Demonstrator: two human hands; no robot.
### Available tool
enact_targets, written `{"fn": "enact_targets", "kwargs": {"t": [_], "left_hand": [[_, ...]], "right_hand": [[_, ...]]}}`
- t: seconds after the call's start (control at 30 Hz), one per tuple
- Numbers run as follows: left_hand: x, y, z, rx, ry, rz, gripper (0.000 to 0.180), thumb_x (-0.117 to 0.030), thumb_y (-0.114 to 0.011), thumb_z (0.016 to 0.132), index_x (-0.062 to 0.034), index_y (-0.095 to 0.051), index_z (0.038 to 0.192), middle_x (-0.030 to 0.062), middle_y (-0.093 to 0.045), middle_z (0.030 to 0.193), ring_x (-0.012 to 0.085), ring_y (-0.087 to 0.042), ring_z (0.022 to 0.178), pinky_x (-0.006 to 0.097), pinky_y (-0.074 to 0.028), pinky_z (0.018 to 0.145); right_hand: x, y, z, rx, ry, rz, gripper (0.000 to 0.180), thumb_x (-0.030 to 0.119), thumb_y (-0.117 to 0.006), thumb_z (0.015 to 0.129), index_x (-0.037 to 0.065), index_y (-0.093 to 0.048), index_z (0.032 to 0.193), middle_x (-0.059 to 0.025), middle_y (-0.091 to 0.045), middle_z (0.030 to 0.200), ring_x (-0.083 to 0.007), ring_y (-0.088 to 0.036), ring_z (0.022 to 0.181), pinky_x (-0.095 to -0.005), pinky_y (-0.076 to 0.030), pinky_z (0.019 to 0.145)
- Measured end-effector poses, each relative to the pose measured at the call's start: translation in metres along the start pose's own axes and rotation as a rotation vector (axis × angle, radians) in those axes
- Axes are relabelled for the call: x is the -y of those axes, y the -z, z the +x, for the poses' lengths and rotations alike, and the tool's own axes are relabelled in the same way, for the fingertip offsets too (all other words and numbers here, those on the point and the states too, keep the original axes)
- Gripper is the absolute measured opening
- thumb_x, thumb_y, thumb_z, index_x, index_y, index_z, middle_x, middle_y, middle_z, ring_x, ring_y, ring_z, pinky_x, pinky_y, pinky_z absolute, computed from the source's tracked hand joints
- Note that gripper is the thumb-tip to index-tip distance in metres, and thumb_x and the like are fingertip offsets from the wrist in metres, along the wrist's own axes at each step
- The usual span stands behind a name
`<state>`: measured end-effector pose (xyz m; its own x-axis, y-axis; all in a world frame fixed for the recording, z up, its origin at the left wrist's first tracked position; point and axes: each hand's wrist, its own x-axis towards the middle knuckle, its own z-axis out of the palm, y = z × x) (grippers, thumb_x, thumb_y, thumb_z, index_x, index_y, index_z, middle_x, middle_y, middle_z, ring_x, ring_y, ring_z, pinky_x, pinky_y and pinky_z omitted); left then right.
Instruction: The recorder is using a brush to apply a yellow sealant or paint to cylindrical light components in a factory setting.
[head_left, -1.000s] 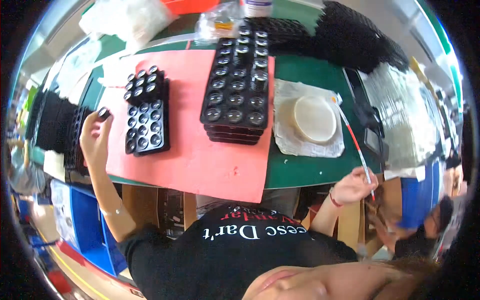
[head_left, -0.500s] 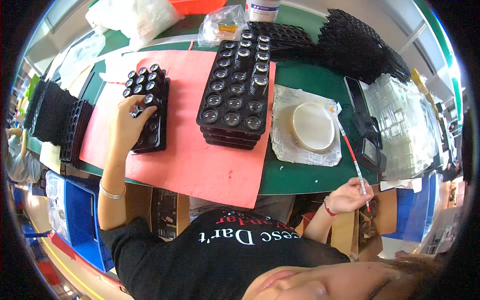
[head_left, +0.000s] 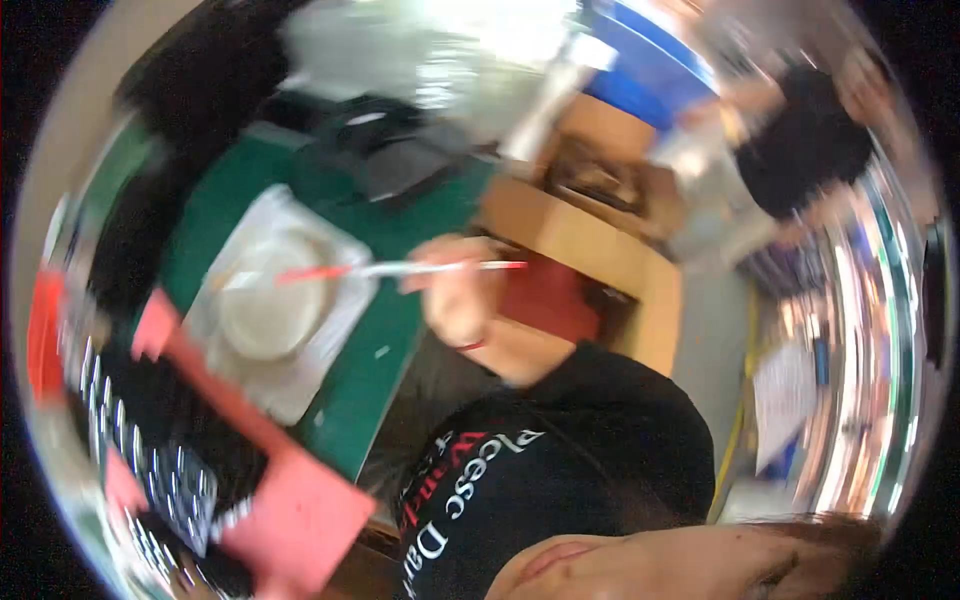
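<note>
The whole view is smeared by motion. My right hand, a red band at its wrist, is closed round a slim red-and-white stick. One red end of the stick appears over a round pale dish, though I cannot tell whether they touch. Under the dish lies a whitish printed sheet. At the lower left, black trays of shiny round pieces stand on pink paper. My left hand is at most a blurred patch of skin at the bottom left edge, its fingers unreadable.
Dark devices lie on the green table beyond the dish. Clear plastic packs are heaped behind them. An open cardboard box stands beside the table, right of my hand. Another person in black is at the upper right.
The view has swung right and turned, moving the trays to the lower left. My right hand keeps the stick. My left hand, earlier pinching a small black cylinder at the smaller tray, has nearly left the view.
</note>
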<state>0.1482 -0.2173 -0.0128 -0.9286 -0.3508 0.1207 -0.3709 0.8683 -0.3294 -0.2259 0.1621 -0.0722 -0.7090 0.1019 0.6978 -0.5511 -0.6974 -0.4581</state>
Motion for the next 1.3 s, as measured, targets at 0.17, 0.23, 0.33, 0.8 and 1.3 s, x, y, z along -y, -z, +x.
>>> {"fn": "enact_targets", "kwargs": {"t": [0.17, 0.23, 0.33, 0.8, 1.3], "left_hand": [[-0.056, -0.029, 0.19, -0.182, -0.318, -0.232, 0.031, -0.015, -0.049, 0.084, -0.0013, -0.053, 0.112, 0.0202, -0.05, 0.114, 0.0319, -0.05, 0.1, 0.036, -0.039, 0.089], [-0.076, -0.023, 0.216, -0.223, -0.34, -0.302, 0.031, -0.015, -0.049, 0.084, -0.0011, -0.053, 0.111, 0.0199, -0.05, 0.113, 0.0316, -0.05, 0.1, 0.036, -0.038, 0.089], [-0.092, -0.011, 0.208, -0.244, -0.289, -0.382, 0.031, -0.016, -0.049, 0.084, -0.0008, -0.053, 0.111, 0.0196, -0.051, 0.113, 0.0312, -0.05, 0.1, 0.036, -0.038, 0.089], [-0.094, 0.089, 0.104, -0.3, 0.167, -0.551, 0.03, -0.018, -0.049, 0.086, 0.0005, -0.054, 0.109, 0.018, -0.052, 0.11, 0.0292, -0.05, 0.101, 0.035, -0.038, 0.089], [-0.138, 0.187, 0.048, -0.446, 0.448, -0.549, 0.016, -0.007, -0.052, 0.079, -0.0034, -0.056, 0.094, 0.0124, -0.054, 0.087, 0.0245, -0.054, 0.071, 0.029, -0.044, 0.064]], "right_hand": [[0.012, -0.003, 0.005, 0.11, -0.158, 0.012, 0.028, 0.024, -0.038, 0.092, 0.0, -0.051, 0.09, -0.0119, -0.054, 0.082, -0.0134, -0.052, 0.064, -0.0232, -0.04, 0.055], [0.016, -0.001, 0.009, 0.137, -0.157, -0.039, 0.027, 0.022, -0.035, 0.092, 0.0, -0.051, 0.092, -0.0103, -0.054, 0.083, -0.0119, -0.051, 0.064, -0.0222, -0.037, 0.055], [0.024, 0.004, 0.009, 0.135, -0.137, -0.045, 0.027, 0.021, -0.034, 0.093, 0.0, -0.051, 0.092, -0.0095, -0.053, 0.083, -0.0113, -0.05, 0.064, -0.022, -0.036, 0.055], [0.021, 0.002, 0.006, 0.078, -0.166, -0.051, 0.028, 0.025, -0.037, 0.092, 0.0, -0.05, 0.089, -0.0118, -0.056, 0.082, -0.0121, -0.052, 0.063, -0.0231, -0.041, 0.056], [0.022, 0.002, 0.008, -0.118, -0.014, -0.295, 0.039, 0.035, -0.033, 0.09, -0.001, -0.048, 0.089, -0.0134, -0.054, 0.072, -0.0172, -0.05, 0.057, -0.0267, -0.041, 0.052]]}}
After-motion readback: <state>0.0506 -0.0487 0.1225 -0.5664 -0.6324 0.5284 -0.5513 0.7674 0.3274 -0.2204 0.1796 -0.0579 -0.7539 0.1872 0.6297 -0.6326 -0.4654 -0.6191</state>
